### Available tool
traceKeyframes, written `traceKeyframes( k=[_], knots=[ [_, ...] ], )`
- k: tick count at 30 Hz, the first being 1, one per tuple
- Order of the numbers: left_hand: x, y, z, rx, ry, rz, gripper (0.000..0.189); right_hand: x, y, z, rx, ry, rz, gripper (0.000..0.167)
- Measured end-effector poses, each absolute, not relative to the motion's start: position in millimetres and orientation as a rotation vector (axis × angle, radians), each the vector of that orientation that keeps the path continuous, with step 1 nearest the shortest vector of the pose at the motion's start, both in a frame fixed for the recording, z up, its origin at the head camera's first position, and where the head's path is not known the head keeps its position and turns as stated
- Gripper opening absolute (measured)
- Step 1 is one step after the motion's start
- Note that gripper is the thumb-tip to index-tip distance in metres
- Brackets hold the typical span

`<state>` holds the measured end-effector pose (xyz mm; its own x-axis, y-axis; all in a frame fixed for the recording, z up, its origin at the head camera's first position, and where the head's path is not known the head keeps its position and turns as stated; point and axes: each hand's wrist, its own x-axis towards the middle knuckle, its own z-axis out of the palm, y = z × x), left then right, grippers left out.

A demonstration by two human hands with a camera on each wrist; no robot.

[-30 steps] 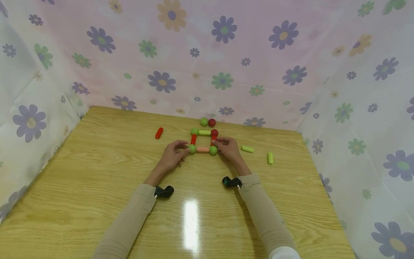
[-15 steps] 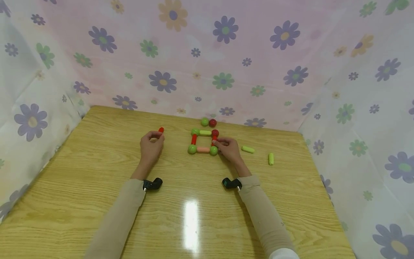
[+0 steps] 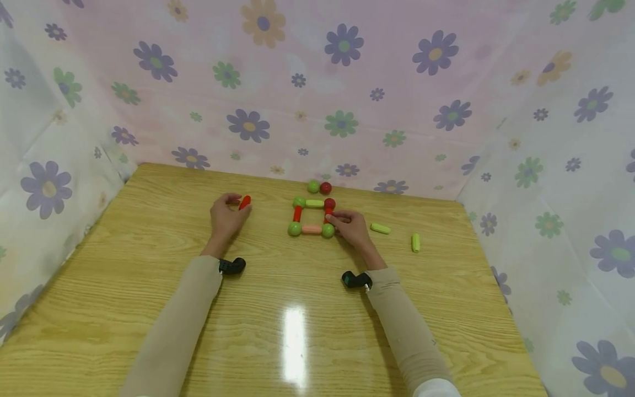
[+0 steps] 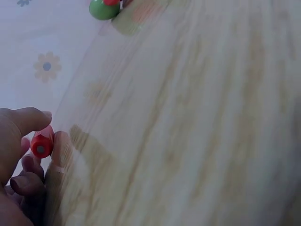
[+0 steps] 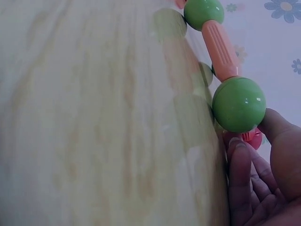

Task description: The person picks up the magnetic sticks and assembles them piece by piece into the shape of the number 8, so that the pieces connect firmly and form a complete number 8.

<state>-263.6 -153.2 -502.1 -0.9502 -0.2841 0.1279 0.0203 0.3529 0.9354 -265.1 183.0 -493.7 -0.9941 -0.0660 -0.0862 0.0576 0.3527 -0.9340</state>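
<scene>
At the left, my left hand (image 3: pixel 227 218) has thumb and fingers around a loose red toy rod (image 3: pixel 245 202). In the left wrist view that red rod (image 4: pixel 42 142) shows its end with a grey dot, low against the table, between thumb and fingers. A square of balls and rods lies mid-table, with a green ball (image 3: pixel 295 229), a salmon rod (image 3: pixel 311 229), a light green rod (image 3: pixel 314 204) and a dark red ball (image 3: pixel 329 204). My right hand (image 3: pixel 351 227) pinches the square's right red rod, just behind the near-right green ball (image 5: pixel 239 104), which hides most of this grip.
Behind the square, a loose green ball (image 3: pixel 313 186) and a dark red ball (image 3: pixel 325 188) sit side by side. Two light green rods, a nearer one (image 3: pixel 415 242) and a farther one (image 3: pixel 380 228), lie to the right. Flowered cloth (image 3: pixel 297 99) walls the table's back and sides.
My left hand has left the square's near-left green ball and moved left to the loose red rod, its fingers coming around it. My right hand stays at the square.
</scene>
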Motion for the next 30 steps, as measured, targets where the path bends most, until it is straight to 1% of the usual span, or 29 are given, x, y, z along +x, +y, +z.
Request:
traceKeyframes(
  k=[5,8,15,20,25,30],
  knots=[
    [-264.2,-153.1,-501.8,0.164,-2.418,-1.539,0.027,-267.3,186.2,-493.5,0.020,2.473,-1.696,0.047],
    [-260.8,-153.5,-501.9,0.143,-2.419,-1.532,0.029,-268.9,186.7,-494.5,0.033,2.466,-1.689,0.046],
    [-249.8,-155.3,-499.9,0.213,-2.468,-1.642,0.036,-268.0,186.3,-494.7,0.037,2.471,-1.683,0.042],
    [-241.8,-148.6,-490.9,0.135,-2.597,-1.680,0.043,-266.0,187.6,-491.8,0.067,2.464,-1.695,0.041],
    [-231.2,-136.5,-479.1,0.049,-2.605,-1.979,0.046,-266.6,186.8,-490.5,0.050,2.457,-1.705,0.042],
    [-224.8,-125.8,-473.4,0.056,-2.527,-2.311,0.047,-268.0,184.8,-490.7,0.032,2.462,-1.707,0.041]
  ],
)
